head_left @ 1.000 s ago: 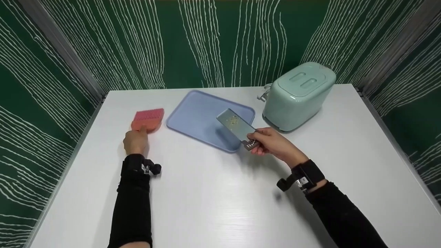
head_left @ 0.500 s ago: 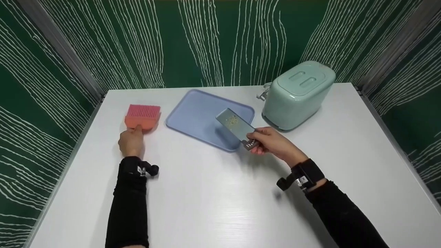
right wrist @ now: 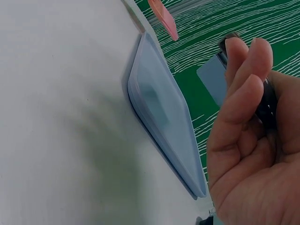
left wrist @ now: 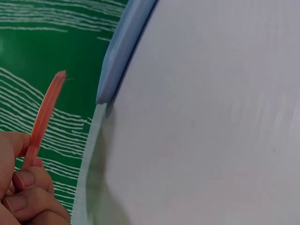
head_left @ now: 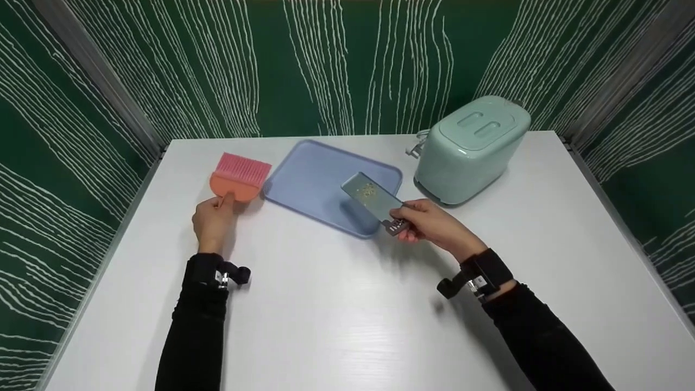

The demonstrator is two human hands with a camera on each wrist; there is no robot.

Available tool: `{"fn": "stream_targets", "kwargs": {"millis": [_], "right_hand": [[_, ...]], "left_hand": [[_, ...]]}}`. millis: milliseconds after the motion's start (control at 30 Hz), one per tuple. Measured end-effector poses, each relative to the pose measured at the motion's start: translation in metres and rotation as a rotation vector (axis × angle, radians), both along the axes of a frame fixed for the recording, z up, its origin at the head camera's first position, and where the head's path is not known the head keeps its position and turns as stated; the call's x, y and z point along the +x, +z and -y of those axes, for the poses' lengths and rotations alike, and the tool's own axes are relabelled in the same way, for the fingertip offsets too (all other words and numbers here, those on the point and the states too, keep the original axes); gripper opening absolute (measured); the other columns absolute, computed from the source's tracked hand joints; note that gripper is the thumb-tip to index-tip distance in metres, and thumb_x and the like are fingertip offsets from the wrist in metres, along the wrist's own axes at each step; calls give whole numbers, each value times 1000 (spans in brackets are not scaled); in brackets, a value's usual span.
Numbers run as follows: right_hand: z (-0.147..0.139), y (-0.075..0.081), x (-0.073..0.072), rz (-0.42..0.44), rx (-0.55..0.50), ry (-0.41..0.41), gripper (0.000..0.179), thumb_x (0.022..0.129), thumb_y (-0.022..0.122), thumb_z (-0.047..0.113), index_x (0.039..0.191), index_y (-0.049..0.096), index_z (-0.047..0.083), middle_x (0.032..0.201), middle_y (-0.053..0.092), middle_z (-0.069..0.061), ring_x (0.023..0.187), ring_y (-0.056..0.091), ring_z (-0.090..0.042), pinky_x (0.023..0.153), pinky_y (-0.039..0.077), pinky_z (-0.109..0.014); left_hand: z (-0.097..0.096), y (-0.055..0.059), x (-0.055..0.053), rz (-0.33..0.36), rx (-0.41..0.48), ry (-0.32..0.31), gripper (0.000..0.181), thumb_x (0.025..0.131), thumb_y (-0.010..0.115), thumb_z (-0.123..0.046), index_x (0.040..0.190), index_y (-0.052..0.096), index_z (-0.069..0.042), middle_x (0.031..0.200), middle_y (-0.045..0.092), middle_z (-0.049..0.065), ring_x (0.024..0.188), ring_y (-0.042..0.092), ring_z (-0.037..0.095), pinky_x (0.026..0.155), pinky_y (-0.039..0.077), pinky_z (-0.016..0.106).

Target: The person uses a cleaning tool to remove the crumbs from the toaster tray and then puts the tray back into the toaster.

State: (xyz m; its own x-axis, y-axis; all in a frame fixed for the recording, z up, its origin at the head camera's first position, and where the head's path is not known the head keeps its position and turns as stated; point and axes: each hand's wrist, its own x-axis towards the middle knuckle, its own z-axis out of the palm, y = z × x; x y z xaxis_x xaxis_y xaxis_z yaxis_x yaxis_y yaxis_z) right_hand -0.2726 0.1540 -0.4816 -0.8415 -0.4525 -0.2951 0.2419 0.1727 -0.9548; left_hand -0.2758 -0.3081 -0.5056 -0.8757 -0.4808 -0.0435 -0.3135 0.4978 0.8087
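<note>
My left hand (head_left: 213,224) pinches the short handle of a flat orange brush (head_left: 237,184) with pink comb-like bristles. The brush is off the table, left of the blue tray (head_left: 309,163); in the left wrist view the brush (left wrist: 45,110) shows edge-on, thin and tilted. My right hand (head_left: 431,224) grips the dark, white-marked handle of a flat rectangular grey-blue blade (head_left: 374,199), its exact kind unclear. Yellow specks lie on the blade's face. It hangs over the tray's right part, casting a shadow there. In the right wrist view, curled fingers (right wrist: 241,103) hide much of its handle.
A mint-green toaster (head_left: 467,155) stands at the back right, with a cord and plug (head_left: 417,147) on its left side. White table surface (head_left: 326,304) lies in front of the tray. Green walls with white lines rise behind and on both sides.
My left hand has lifted the brush and turned it clockwise, first shifting slightly left, then right to the tray's left edge. The right hand and its blade have stayed nearly still.
</note>
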Motion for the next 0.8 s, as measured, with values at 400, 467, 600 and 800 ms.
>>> {"fn": "stream_targets", "kwargs": {"millis": [400, 467, 600, 800], "right_hand": [[1, 5, -3, 59, 11, -11, 20, 110, 55, 17, 110, 65, 1, 69, 71, 5, 54, 60, 1, 50, 46, -13], [2, 5, -4, 58, 13, -11, 20, 110, 54, 17, 110, 65, 1, 69, 71, 5, 53, 60, 1, 50, 46, -12], [3, 5, -4, 55, 22, -2, 20, 110, 54, 18, 109, 65, 2, 68, 69, 6, 54, 58, 1, 50, 45, -12], [5, 5, -5, 56, 24, 4, 18, 109, 54, 16, 110, 64, 2, 70, 67, 7, 54, 54, 2, 49, 40, -12]], "left_hand": [[-30, 18, 6, -112, 29, -156, 54, 105, 65, -46, 66, 44, -17, 57, 34, -12, 57, 36, 12, 55, 26, 26], [-38, 23, 8, -129, 30, -188, 54, 105, 66, -47, 65, 44, -17, 56, 33, -13, 55, 35, 11, 54, 25, 26], [-55, 32, 12, -161, 22, -254, 52, 103, 68, -47, 65, 45, -19, 57, 34, -12, 56, 34, 12, 55, 24, 26], [-81, 41, 18, -196, 50, -379, 50, 102, 71, -43, 66, 47, -20, 60, 37, -9, 58, 36, 13, 56, 24, 27]]}}
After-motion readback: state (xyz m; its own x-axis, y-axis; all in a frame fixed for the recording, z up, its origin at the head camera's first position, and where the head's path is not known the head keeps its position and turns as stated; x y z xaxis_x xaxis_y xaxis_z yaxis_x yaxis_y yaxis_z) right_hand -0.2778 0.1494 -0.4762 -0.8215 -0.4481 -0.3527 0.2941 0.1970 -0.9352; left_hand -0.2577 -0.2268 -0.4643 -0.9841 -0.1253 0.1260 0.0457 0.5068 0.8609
